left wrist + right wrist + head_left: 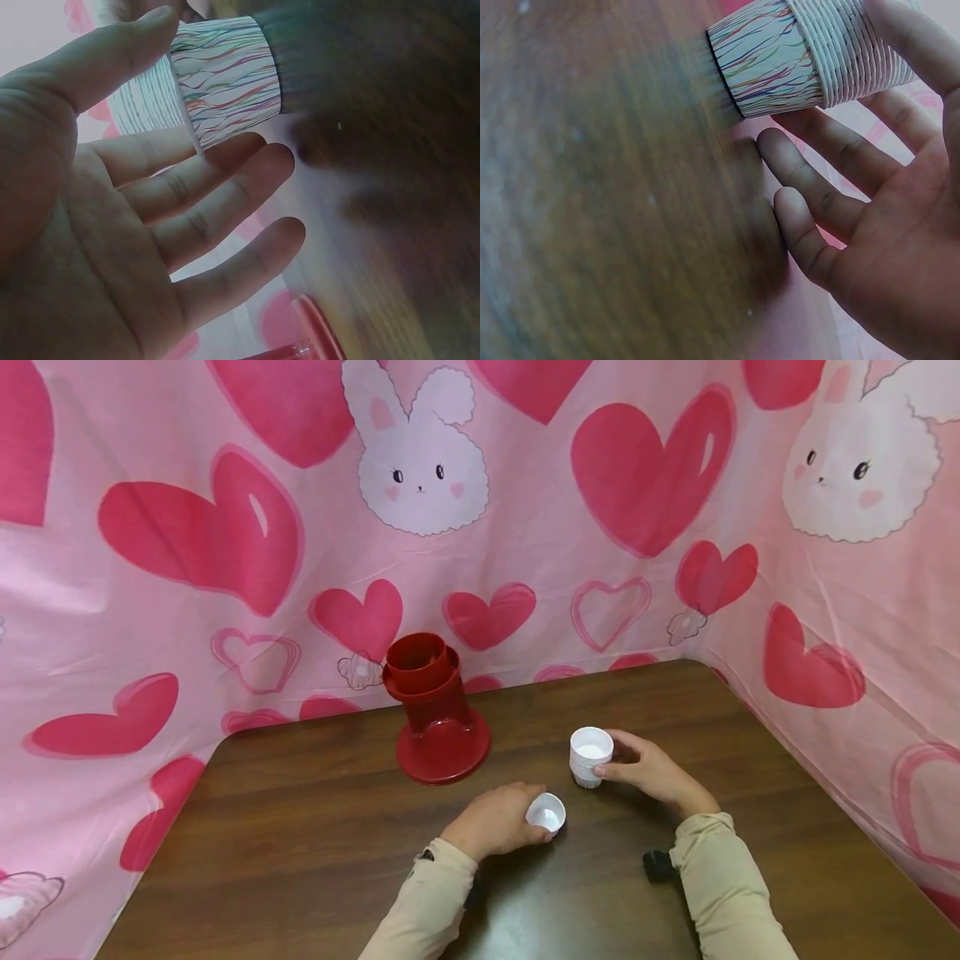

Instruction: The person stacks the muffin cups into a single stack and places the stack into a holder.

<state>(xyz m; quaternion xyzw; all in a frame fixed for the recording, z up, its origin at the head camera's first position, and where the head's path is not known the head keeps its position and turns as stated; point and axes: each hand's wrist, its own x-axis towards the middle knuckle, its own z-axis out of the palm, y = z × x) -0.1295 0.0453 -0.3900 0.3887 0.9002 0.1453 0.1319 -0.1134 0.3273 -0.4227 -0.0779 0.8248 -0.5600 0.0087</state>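
My left hand (pixel 501 820) holds a small stack of white paper cups (pixel 546 812) with its thumb and index finger. Wavy coloured lines cover the lowest cup (pixel 229 79) in the left wrist view, and several rims are nested above it. A taller stack of the same paper cups (pixel 591 752) is gripped by my right hand (pixel 651 770), slightly farther back and to the right. Its stacked rims (pixel 847 52) show in the right wrist view, with the thumb on one side and fingers on the other. Both stacks stand upright at the wooden table.
A red plastic stand (pixel 442 750) with a round base and a tube holding a red cylinder (pixel 417 664) stands at the back of the brown table (pixel 315 843). Pink cloth (pixel 540 543) with hearts and rabbits hangs behind and at the right. A black device (pixel 659 866) sits at the right wrist.
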